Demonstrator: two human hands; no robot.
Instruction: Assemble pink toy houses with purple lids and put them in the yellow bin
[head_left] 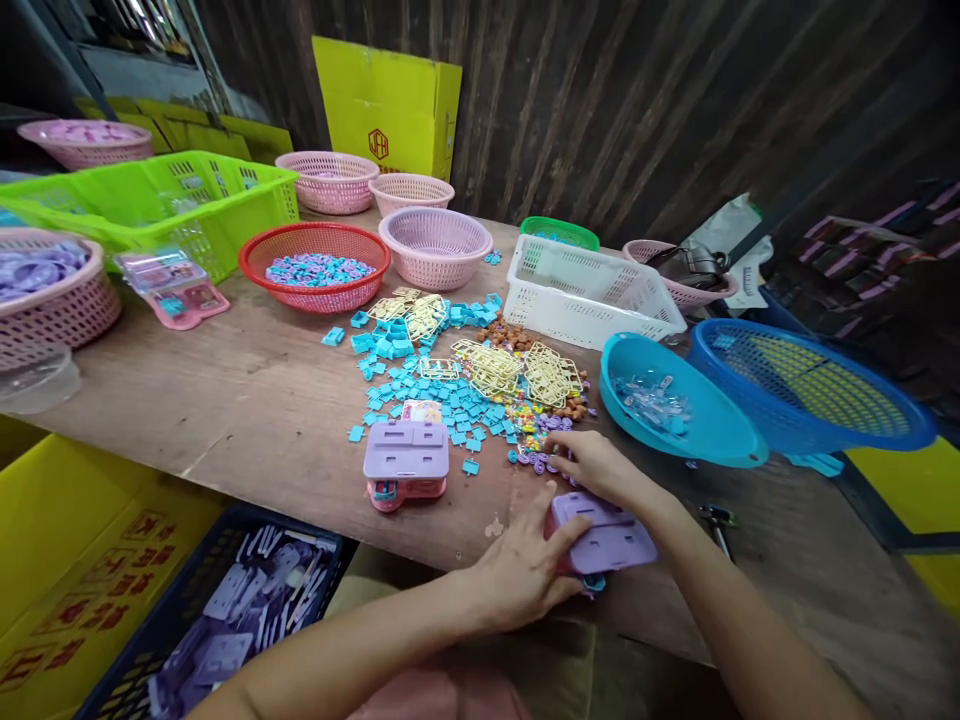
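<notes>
My left hand (517, 565) is closed around the side of a small toy case with a purple lid (611, 535) at the table's front edge. A bit of blue shows under that lid. Just beyond it, my right hand (600, 465) reaches over small purple round pieces (536, 460), its fingers slightly apart and touching or close above them. To the left stands a second toy case (406, 450) with a purple lid and pink base. Blue flat pieces (472, 400), cream part frames (495, 370), small multicoloured pieces (529, 415) and brown pieces (506, 333) lie heaped behind.
Behind the heaps stand a red basket (255, 275), a lilac basket (435, 265) and a white basket (592, 318). A turquoise bowl (720, 440) and blue basket (862, 440) sit right. A dark crate (337, 570) with purple parts is below left. A metal tool (720, 530) lies right.
</notes>
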